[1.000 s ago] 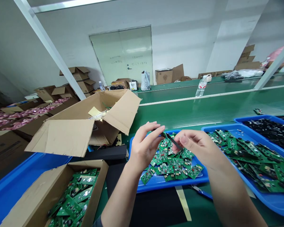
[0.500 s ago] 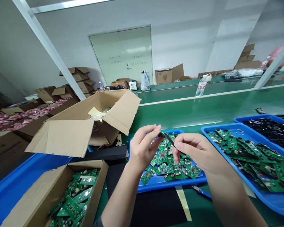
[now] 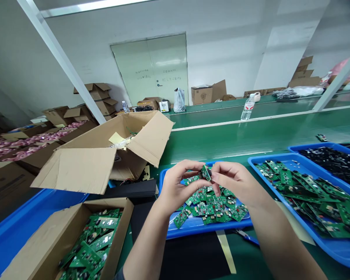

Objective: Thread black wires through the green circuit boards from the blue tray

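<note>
Above the middle blue tray, a small green circuit board is held up at a tilt. My left hand grips its left side between thumb and fingers. From the other side my right hand has thumb and forefinger closed at the board's right edge. A dark part shows beside the board, but the fingers cover most of it. Many similar circuit boards lie in the tray below both hands.
At right stand a blue tray of larger green boards and another of small black parts. Blue-handled pliers lie by my right forearm. A carton of boards and a big open carton are at left.
The board has been turned, so its green face now shows between my hands. The dark strip seen at my right fingertips is no longer visible. My left fingers have shifted lower.
</note>
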Demonstrator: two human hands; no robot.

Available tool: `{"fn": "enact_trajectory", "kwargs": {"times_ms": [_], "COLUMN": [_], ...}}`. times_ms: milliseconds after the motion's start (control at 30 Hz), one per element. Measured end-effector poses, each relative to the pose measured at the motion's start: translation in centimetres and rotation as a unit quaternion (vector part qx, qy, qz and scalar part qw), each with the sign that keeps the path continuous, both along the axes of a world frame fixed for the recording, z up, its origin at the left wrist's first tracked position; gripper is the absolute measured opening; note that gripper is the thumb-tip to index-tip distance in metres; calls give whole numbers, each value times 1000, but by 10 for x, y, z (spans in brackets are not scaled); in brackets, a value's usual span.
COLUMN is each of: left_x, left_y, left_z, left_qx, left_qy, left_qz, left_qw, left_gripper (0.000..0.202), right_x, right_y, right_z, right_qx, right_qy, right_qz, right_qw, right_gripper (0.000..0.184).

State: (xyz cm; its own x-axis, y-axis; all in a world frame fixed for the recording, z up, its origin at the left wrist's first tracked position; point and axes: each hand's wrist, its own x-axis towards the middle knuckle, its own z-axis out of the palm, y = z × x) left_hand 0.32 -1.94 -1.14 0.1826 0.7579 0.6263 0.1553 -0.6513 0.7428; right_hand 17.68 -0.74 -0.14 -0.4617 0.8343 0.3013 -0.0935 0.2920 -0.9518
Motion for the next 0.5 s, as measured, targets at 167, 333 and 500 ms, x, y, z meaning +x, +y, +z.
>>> {"fn": "enact_trajectory", "kwargs": {"times_ms": [167, 333, 500], "left_x": [7, 14, 16], "left_y": [-1, -1, -2], "left_z": [0, -2, 0], "left_qx": [-70, -95, -83], "left_qy": [-43, -78, -108], "left_qz": [-15, -32, -48], "left_qw": [996, 992, 990], "left_gripper": [33, 31, 28], "right_x": [-4, -7, -5], "right_y": [-5, -11, -9], "right_z": [-3, -5, -7], "right_qx": [161, 239, 140], "right_qy": [-80, -101, -91], "right_qz": [-199, -301, -225], "right_qw": [963, 918, 960], "right_gripper": [16, 12, 43]}}
